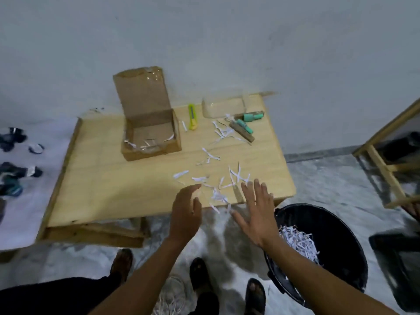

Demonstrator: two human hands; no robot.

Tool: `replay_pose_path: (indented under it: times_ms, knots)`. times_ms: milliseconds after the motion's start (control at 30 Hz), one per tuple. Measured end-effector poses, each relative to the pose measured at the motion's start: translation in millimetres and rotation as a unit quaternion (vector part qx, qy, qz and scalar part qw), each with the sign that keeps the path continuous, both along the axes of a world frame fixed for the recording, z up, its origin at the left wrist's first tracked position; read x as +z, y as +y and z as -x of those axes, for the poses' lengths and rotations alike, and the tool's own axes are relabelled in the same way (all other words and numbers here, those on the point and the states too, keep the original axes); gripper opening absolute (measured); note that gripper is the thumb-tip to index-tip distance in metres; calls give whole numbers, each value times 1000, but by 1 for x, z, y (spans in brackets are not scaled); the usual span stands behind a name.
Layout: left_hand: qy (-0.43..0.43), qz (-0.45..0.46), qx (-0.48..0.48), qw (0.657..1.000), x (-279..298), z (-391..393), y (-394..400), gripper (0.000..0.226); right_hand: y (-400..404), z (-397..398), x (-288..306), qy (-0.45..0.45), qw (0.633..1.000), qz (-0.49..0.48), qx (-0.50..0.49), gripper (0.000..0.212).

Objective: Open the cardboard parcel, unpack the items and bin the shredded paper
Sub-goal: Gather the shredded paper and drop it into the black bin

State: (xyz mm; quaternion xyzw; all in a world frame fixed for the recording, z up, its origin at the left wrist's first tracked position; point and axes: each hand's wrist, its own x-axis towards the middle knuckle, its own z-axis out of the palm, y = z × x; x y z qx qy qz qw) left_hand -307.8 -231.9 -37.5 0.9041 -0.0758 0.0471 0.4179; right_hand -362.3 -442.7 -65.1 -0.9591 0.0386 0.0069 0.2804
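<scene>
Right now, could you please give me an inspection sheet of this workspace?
Surface: low wooden table set against the wall, strewn with loose paper strips near its front edge.
Job's things: cardboard parcel open, flap upright, a few strips left inside; black bin on the floor at front right, holding shredded paper.
Unpacked items: green pieces on card backing, clear container, at the far right.
Clutter: yellow utility knife beside the parcel; dark items on a white sheet, left.
Grippers: left hand and right hand both open, over the front edge, holding nothing.
Cables: nothing seen.
Surroundings: wooden frame at right; stone floor with a few strips.
</scene>
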Motion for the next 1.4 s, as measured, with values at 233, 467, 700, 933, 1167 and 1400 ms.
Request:
replay_pose_path:
  times_ms: [233, 467, 700, 933, 1167, 1400]
  knots:
    - [57, -164, 75, 982, -42, -57, 82, 64, 46, -66, -9, 105, 987, 122, 25, 79]
    - [57, -195, 17, 979, -59, -110, 82, 59, 94, -136, -20, 99, 988, 113, 23, 65]
    - [22, -235, 9, 972, -57, -129, 80, 53, 78, -197, 3, -69, 992, -81, -62, 54]
    - [26, -253, 21, 967, -54, -131, 77, 50, 43, -266, -17, 43, 991, 77, -105, 62]
    - [38, -255, 23, 966, -49, -132, 75, 50, 61, -245, -12, -9, 1000, 24, -12, 50]
    - [42, -256, 27, 965, -47, -131, 74, 50, 34, -278, 12, -9, 994, -36, -99, 55]
